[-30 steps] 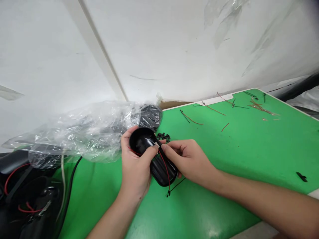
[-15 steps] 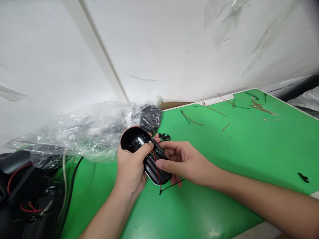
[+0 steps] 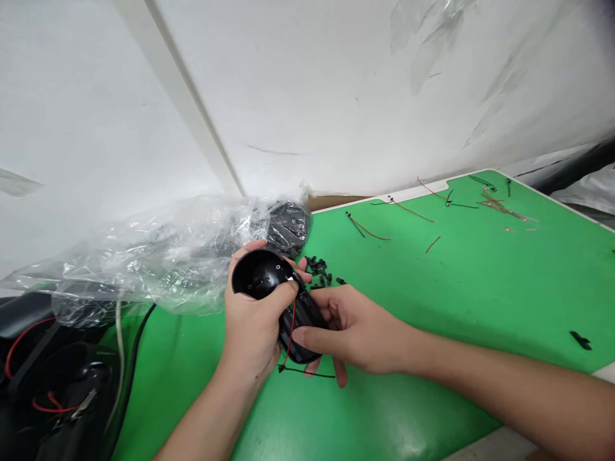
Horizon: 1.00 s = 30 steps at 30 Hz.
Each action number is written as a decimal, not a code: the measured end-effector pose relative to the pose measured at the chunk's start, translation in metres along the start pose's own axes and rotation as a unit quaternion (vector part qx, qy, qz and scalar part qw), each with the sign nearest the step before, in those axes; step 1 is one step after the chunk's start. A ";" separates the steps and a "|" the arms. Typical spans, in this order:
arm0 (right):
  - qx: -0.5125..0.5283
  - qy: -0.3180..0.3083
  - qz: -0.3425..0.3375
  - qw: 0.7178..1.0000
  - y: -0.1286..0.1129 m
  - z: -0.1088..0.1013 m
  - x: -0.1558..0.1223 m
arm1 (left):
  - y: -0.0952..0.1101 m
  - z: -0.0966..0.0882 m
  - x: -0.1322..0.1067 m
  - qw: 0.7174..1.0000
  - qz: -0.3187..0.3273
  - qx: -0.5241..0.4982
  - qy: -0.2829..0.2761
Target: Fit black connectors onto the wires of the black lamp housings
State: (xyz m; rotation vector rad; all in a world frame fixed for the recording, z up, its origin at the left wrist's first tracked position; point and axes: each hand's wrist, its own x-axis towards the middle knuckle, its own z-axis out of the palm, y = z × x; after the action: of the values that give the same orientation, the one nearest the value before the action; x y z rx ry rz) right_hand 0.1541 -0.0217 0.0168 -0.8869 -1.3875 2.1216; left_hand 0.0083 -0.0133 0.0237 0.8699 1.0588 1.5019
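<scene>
Head view: my left hand (image 3: pixel 252 323) is clamping its fingers around the black housing (image 3: pixel 262 274) above the tabletop (image 3: pixel 408 301), while my right hand (image 3: pixel 358 336) is sliding lower, fingers spread beside the red wire (image 3: pixel 290 334), grip unclear.

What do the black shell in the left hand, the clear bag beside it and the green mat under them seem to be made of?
The black shell looks like moulded plastic: glossy, with a bright highlight inside its dome. The clear bag seems to be thin plastic film, see-through and crinkled. The green mat looks like smooth rubber or vinyl with a soft sheen; the look does not settle which.
</scene>
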 end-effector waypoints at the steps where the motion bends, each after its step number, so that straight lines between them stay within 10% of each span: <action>1: -0.004 0.004 0.000 1.000 0.000 0.000 0.000 | -0.001 0.000 0.000 1.000 0.004 0.004 -0.002; 23: 0.022 0.029 0.008 0.999 -0.001 0.001 -0.001 | 0.001 0.001 0.001 1.000 -0.008 0.026 -0.005; 30: 0.118 -0.027 0.027 0.992 -0.004 -0.006 0.002 | 0.005 0.000 0.007 0.993 -0.082 -0.043 0.073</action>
State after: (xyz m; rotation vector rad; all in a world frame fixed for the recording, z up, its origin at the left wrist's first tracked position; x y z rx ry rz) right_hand 0.1567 -0.0150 0.0178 -0.7868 -1.1190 2.3066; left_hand 0.0057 -0.0062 0.0282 0.6049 1.1335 1.4771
